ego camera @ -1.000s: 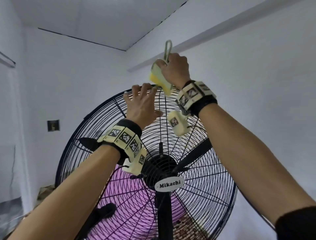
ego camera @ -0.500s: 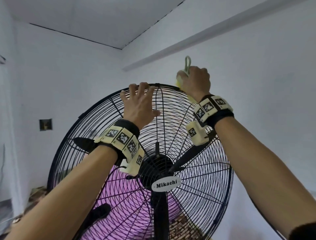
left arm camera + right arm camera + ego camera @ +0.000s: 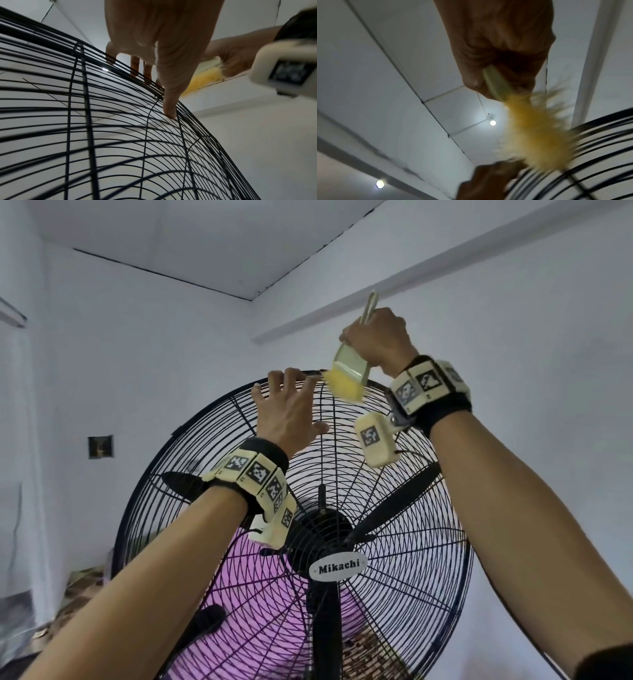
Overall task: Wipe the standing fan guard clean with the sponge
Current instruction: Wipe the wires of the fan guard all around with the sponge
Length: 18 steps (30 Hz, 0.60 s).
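A large black standing fan fills the head view, its wire guard (image 3: 411,542) facing me. My left hand (image 3: 287,409) holds the guard's top rim, fingers hooked over it and the thumb (image 3: 169,105) pressed on the front wires (image 3: 102,135). My right hand (image 3: 380,340) grips the pale green handle of a brush-like cleaner with yellow bristles (image 3: 346,381). The bristles (image 3: 539,132) lie blurred against the top wires (image 3: 599,135), right beside my left fingertips (image 3: 488,180). The left wrist view shows the yellow head (image 3: 202,79) behind the thumb.
The fan's hub carries a white Mikachi badge (image 3: 337,570) above the black stand pole (image 3: 329,628). Black blades sit behind the wires, and something pink (image 3: 260,594) lies beyond them. White walls stand close behind, with a wall box (image 3: 100,446) at left. A ceiling lamp (image 3: 492,122) glows overhead.
My right hand swung out to the right along the top rim, then came back left, bringing the bristles beside my left fingers. The left hand has kept its hold on the rim.
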{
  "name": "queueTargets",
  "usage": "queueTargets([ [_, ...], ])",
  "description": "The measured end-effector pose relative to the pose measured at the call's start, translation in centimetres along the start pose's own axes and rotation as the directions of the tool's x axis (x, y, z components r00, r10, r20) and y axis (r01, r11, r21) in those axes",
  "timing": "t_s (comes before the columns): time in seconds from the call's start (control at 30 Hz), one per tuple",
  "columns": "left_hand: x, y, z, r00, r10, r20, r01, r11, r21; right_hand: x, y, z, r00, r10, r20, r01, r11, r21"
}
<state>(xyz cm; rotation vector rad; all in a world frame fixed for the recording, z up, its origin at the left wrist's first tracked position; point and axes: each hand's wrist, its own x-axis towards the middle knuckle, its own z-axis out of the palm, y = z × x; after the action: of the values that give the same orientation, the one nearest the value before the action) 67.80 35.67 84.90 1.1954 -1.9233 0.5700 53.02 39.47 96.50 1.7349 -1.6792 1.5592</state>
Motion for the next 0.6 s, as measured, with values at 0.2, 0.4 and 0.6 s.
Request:
queueTargets([
  [0.2, 0.0, 0.4, 0.3, 1.0, 0.014, -0.01, -0.014, 1.0, -0.012, -2.7, 0.2, 2.1, 0.976, -0.131, -0.175, 0.137, 0.99, 0.02],
  [0.4, -0.1, -0.4, 0.2, 0.999, 0.008, -0.031, -0.007, 1.0, 0.019, -4.2, -0.2, 1.4, 0.964, -0.183, -0.193, 0.184, 0.983, -0.014],
  [0.6, -0.5, -0.5, 0.2, 0.998, 0.05, -0.034, -0.049, 0.998, 0.04, -6.5, 0.3, 1.9, 0.948, -0.273, -0.166, 0.264, 0.962, -0.075],
])
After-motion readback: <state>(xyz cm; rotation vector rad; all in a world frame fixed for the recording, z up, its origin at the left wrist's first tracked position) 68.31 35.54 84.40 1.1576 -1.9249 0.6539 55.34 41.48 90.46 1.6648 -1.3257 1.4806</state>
